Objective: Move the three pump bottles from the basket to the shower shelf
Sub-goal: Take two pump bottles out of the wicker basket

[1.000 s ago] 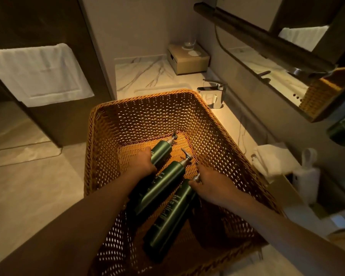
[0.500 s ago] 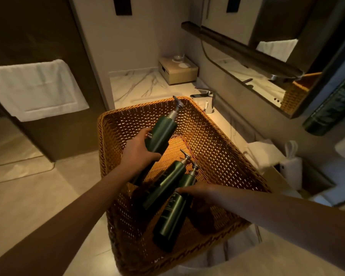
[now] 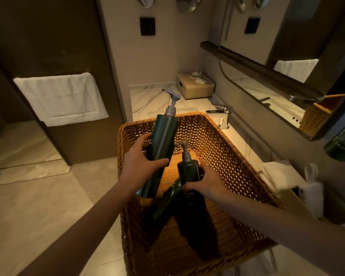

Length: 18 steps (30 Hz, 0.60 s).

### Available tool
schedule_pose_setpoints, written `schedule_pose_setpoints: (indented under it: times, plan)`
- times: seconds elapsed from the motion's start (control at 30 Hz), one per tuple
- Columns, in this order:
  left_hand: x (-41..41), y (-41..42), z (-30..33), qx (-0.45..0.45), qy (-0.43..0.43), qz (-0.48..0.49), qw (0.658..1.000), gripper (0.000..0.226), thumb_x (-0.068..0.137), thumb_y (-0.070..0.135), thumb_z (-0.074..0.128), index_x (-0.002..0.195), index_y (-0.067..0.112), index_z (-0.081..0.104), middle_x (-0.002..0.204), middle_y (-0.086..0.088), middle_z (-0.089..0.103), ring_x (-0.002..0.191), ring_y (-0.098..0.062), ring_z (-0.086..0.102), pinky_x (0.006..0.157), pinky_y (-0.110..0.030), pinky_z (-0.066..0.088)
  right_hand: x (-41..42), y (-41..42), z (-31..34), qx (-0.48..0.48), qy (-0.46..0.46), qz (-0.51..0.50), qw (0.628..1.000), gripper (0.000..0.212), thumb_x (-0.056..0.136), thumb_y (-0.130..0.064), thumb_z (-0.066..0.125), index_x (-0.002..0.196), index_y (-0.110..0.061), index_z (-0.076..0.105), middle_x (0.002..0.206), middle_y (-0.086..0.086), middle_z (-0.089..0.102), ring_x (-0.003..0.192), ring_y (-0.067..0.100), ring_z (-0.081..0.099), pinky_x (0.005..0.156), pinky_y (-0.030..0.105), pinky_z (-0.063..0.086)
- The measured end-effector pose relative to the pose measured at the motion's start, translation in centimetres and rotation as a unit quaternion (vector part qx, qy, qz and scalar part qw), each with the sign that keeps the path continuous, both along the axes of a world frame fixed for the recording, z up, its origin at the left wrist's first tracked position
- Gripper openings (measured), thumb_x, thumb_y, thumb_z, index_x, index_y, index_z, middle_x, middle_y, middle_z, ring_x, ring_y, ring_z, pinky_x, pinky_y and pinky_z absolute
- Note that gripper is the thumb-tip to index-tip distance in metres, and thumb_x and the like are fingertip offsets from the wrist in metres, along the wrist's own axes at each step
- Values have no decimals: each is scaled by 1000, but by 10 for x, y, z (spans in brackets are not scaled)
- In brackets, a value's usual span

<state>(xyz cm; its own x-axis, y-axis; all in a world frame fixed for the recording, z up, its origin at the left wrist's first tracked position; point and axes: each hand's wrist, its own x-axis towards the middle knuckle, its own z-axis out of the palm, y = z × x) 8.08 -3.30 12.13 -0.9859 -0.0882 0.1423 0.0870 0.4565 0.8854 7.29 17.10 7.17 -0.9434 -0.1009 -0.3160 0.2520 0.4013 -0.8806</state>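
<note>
Three dark green pump bottles are at a woven orange basket [image 3: 237, 156] on the vanity. My left hand [image 3: 141, 162] grips the first bottle [image 3: 163, 140] around its middle and holds it upright above the basket, pump on top. My right hand [image 3: 205, 182] is closed around the second bottle [image 3: 187, 170] just below its pump, with the bottle raised at a slant inside the basket. The third bottle [image 3: 167, 200] lies in the basket between my hands, mostly in shadow. No shower shelf can be made out.
A marble counter [image 3: 147, 98] with a chrome tap [image 3: 219, 112] and a beige box [image 3: 195, 86] lies behind the basket. A white towel [image 3: 62, 98] hangs on the dark panel at left. Folded cloths [image 3: 277, 174] and a white dispenser [image 3: 311, 190] sit at right under the mirror [image 3: 267, 92].
My left hand has lifted its bottle higher and turned it upright. My right hand has closed on the second bottle and tipped it up. The view has pulled back from the basket.
</note>
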Motion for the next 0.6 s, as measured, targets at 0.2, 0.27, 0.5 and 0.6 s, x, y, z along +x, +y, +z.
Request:
schedule_pose_setpoints:
  times: [0.2, 0.27, 0.5, 0.6]
  plan:
    - [8, -13, 44, 74, 51, 39, 995, 85, 60, 26, 82, 134, 33, 40, 121, 9, 58, 104, -7, 59, 88, -35, 53, -9, 3, 71, -38, 150, 19, 988, 54, 60, -24, 85, 97, -42, 50, 98, -25, 55, 92, -7, 48, 70, 18, 34]
    - [13, -24, 54, 84, 76, 63, 992, 83, 58, 29, 82, 131, 34, 42, 113, 18, 60, 99, 0, 61, 80, -23, 54, -14, -5, 87, -59, 172, 18, 983, 53, 59, -26, 85, 92, -46, 50, 94, -30, 54, 88, -15, 46, 67, 17, 30]
    - [50, -112, 72, 134, 109, 163, 971, 73, 47, 41, 81, 108, 61, 46, 102, 32, 63, 98, 8, 61, 74, -21, 52, -25, -91, 123, -125, 238, 103, 958, 47, 59, -24, 84, 94, -40, 55, 84, -44, 60, 81, -27, 51, 60, 6, 42]
    - [65, -165, 68, 134, 120, 206, 962, 77, 46, 39, 80, 114, 56, 47, 104, 29, 63, 96, 8, 61, 75, -22, 50, -30, -153, 136, -135, 252, 133, 949, 52, 60, -27, 82, 97, -44, 50, 87, -37, 61, 81, -28, 50, 66, 10, 37]
